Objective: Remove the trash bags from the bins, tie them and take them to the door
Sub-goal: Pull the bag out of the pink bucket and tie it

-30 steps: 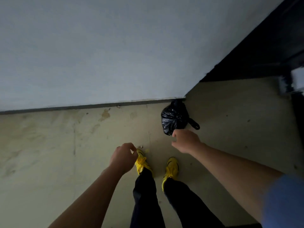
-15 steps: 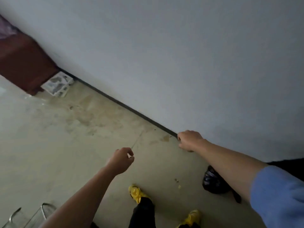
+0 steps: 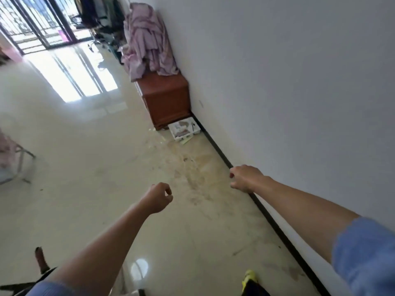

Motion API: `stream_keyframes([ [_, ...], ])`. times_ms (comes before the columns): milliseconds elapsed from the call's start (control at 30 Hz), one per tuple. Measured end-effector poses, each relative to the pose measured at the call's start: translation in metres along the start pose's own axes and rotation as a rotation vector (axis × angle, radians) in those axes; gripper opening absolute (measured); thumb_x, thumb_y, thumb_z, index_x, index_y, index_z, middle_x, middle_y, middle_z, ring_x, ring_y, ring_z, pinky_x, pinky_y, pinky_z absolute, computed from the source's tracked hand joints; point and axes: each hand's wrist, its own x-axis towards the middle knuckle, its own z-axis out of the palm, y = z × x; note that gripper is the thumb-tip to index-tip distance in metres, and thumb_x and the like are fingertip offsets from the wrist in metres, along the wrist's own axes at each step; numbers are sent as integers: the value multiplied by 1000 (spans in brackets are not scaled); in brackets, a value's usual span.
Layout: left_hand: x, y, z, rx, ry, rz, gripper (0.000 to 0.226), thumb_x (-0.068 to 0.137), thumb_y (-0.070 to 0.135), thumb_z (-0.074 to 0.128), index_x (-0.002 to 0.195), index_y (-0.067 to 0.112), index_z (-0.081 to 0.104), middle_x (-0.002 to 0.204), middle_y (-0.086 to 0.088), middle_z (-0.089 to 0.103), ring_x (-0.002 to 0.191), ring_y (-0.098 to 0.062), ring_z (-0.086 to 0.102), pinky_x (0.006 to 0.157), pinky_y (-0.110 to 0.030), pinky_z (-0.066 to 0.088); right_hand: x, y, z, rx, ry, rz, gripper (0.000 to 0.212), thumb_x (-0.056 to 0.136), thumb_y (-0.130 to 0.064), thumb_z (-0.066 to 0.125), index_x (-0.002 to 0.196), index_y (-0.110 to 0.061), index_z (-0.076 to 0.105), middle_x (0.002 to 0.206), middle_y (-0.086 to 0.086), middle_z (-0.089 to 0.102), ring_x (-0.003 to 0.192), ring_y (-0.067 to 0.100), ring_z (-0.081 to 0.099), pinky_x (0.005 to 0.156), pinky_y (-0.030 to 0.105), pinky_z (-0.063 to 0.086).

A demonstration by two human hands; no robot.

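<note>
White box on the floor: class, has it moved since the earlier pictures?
No. The white box still lies at the foot of the brown cabinet, beside the black baseboard, as before; only the view has swung.

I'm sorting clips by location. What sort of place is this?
Probably a room in a home, perhaps a living room: a glossy pale floor, a wooden cabinet against the wall piled with pink cloth, and barred glass doors at the far end.

Cream floor [image 3: 85, 146] — brown-stained; reddish-brown cabinet [image 3: 166, 97], lilac striped cloth [image 3: 147, 39], blue sleeve [image 3: 363, 257].
</note>
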Motion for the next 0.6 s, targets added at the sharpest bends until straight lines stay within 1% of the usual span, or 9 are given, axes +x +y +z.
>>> stream_keyframes([
  [33, 11, -12, -12, -22, 16, -25, 22, 90, 20, 58, 105, 7, 66, 107, -16, 66, 101, -31, 58, 79, -29, 44, 21, -15, -14, -22, -2, -25, 37, 91, -33, 55, 125, -19, 58, 127, 5, 59, 107, 25, 59, 89, 37, 51],
  [100, 35, -37, -35, -56, 39, -77, 21, 90, 20, 59, 104, 6, 66, 104, -14, 66, 87, -25, 55, 71, -26, 40, 67, -45, -36, -74, -16, -71, 36, 92, -34, 56, 125, -18, 58, 127, 6, 59, 109, 26, 59, 91, 37, 51],
  [167, 66, -61, -58, -72, 70, -134, 21, 90, 22, 59, 104, 8, 66, 99, -12, 65, 80, -21, 52, 68, -24, 36, 119, -73, -55, -123, -30, -122, 38, 93, -36, 58, 126, -18, 57, 130, 6, 58, 113, 26, 59, 90, 35, 50],
  [233, 102, -85, -82, -90, 98, -203, 21, 89, 26, 59, 104, 12, 66, 100, -10, 67, 82, -24, 57, 68, -26, 40, 176, -101, -73, -161, -32, -178, 39, 93, -36, 58, 128, -18, 56, 132, 6, 58, 114, 26, 58, 85, 33, 47],
  [300, 136, -106, -107, -117, 118, -271, 21, 88, 29, 59, 103, 16, 66, 100, -10, 68, 89, -27, 63, 73, -28, 46, 229, -129, -95, -191, -41, -225, 39, 94, -37, 58, 128, -18, 57, 131, 6, 58, 112, 26, 59, 81, 32, 45],
  [400, 175, -136, -149, -181, 149, -355, 18, 87, 29, 60, 99, 18, 68, 97, -9, 70, 86, -27, 65, 74, -29, 49, 305, -175, -132, -262, -63, -304, 39, 94, -38, 59, 127, -19, 57, 129, 6, 59, 110, 27, 60, 83, 32, 50],
  [500, 193, -179, -186, -263, 210, -449, 17, 87, 29, 60, 99, 19, 68, 93, -8, 70, 79, -23, 62, 74, -28, 49, 367, -238, -169, -322, -49, -398, 37, 94, -39, 58, 126, -21, 57, 127, 5, 60, 106, 26, 61, 86, 36, 53],
  [600, 188, -231, -211, -322, 232, -572, 18, 85, 30, 61, 98, 20, 68, 93, -7, 71, 84, -22, 65, 76, -29, 50, 408, -314, -190, -337, -68, -496, 34, 94, -37, 57, 124, -22, 58, 123, 5, 61, 102, 26, 62, 79, 33, 50],
])
